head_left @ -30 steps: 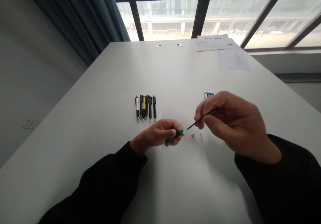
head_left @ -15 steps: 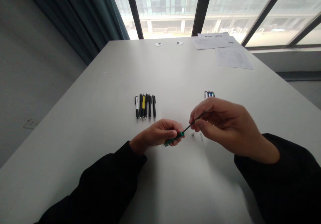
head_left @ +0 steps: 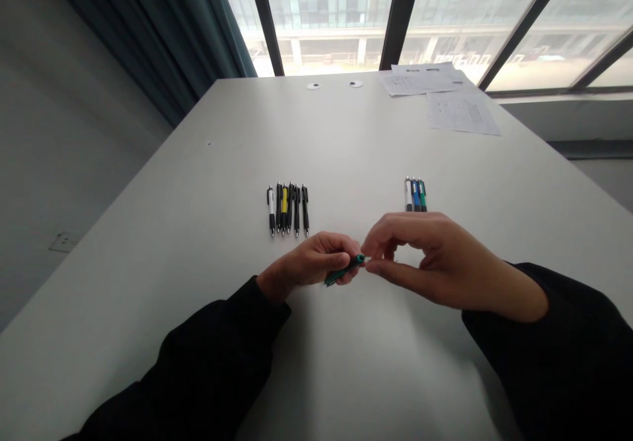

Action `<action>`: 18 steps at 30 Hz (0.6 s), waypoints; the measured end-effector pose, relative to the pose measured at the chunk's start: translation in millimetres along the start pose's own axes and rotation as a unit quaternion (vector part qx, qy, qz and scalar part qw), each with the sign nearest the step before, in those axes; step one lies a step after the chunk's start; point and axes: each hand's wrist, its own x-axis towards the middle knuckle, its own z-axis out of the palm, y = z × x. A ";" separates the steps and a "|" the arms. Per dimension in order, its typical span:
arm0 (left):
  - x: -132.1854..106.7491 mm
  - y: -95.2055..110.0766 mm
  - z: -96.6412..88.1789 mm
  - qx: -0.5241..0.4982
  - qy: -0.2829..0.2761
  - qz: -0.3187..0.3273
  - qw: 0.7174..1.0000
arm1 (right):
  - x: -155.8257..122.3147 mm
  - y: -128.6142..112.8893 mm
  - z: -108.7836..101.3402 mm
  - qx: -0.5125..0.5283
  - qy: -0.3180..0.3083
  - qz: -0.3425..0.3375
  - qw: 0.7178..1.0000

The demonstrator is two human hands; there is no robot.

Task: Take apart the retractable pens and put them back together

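Observation:
My left hand [head_left: 321, 258] is closed around a green pen barrel [head_left: 340, 275], its open end pointing right toward my other hand. At that open end, my right hand [head_left: 438, 260] pinches the tip of a pen refill [head_left: 366, 261] between thumb and forefinger. Most of the refill is inside the barrel and out of sight; only a small bit shows at the mouth. The small metal cone and the spring on the table are now covered by my right hand.
Left of centre lies a row of several pens, mostly black, with a yellow pen [head_left: 284, 204] and a white pen [head_left: 271, 207]. Beyond my right hand lie white, blue [head_left: 416, 194] and green pens. Paper sheets [head_left: 462, 113] rest at the far right of the white table [head_left: 237, 124].
My right hand has moved left and slightly down to the barrel's mouth, and the dark refill has slid into the green barrel. My left hand has barely moved.

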 end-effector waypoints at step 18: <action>-4.3 -3.6 2.2 -0.030 0.004 0.029 0.999 | -2.5 50.5 9.1 -0.361 -0.219 0.301 0.855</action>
